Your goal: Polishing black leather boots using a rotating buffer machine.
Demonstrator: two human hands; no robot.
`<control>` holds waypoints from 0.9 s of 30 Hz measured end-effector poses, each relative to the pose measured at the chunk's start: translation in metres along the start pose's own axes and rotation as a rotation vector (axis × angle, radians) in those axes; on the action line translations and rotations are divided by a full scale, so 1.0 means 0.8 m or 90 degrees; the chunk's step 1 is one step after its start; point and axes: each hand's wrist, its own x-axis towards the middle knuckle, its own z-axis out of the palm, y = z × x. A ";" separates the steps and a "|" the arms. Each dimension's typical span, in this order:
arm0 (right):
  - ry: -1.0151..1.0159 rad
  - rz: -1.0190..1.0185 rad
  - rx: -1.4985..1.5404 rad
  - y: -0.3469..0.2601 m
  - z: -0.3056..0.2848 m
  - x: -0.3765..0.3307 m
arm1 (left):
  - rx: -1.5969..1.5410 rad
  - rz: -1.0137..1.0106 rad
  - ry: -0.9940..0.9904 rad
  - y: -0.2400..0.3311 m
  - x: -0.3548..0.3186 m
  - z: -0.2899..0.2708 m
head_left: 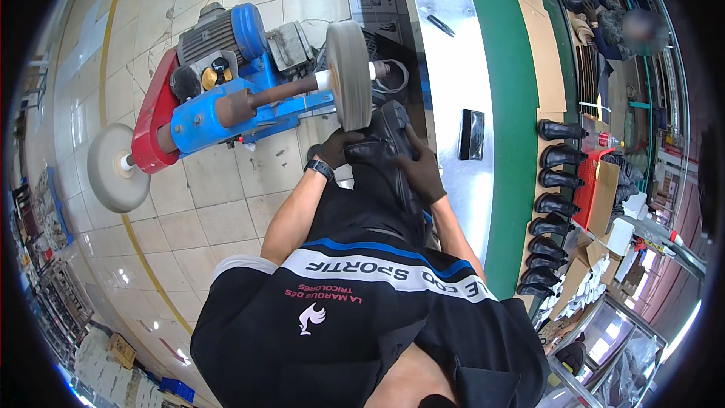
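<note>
Both my hands wear dark gloves and hold a black leather boot [384, 138] between them. My left hand [337, 149], with a watch at its wrist, is closed around the boot's left part. Against the right side, along the sole, my right hand [421, 174] grips with bent fingers. Just beyond the boot stands a grey buffing wheel [349, 75] on the shaft of a blue machine [200, 117]. The boot's upper lies right at the wheel's near edge; whether they touch I cannot tell.
A second pale wheel [113, 168] and a red belt guard [153, 106] are on the machine's left. To my right, a metal tabletop [445, 53] carries a black block [472, 134] and a pen [440, 26]. Past its green strip [513, 68] stand several black boots [561, 156]. Another person [623, 34] is at far right.
</note>
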 end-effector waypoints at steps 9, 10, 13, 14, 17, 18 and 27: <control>-0.130 0.079 0.174 -0.011 -0.016 -0.008 | 0.480 0.224 0.083 -0.079 0.010 -0.131; -0.127 0.037 0.184 -0.013 -0.013 -0.016 | 0.437 0.230 0.120 -0.082 0.000 -0.132; -0.133 0.096 0.231 -0.028 -0.004 -0.022 | 0.348 0.237 0.187 -0.076 -0.029 -0.100; -0.140 0.126 0.236 -0.023 -0.001 -0.018 | 0.337 0.270 0.139 -0.038 -0.051 -0.045; -0.091 0.056 0.253 0.043 0.042 0.002 | 0.646 0.405 0.087 -0.009 -0.052 -0.043; -0.125 0.037 0.232 0.046 0.047 0.009 | 0.256 0.241 0.094 -0.011 -0.045 -0.066; -0.161 0.376 0.688 0.058 0.092 0.075 | -0.082 -0.166 0.013 0.067 -0.001 -0.068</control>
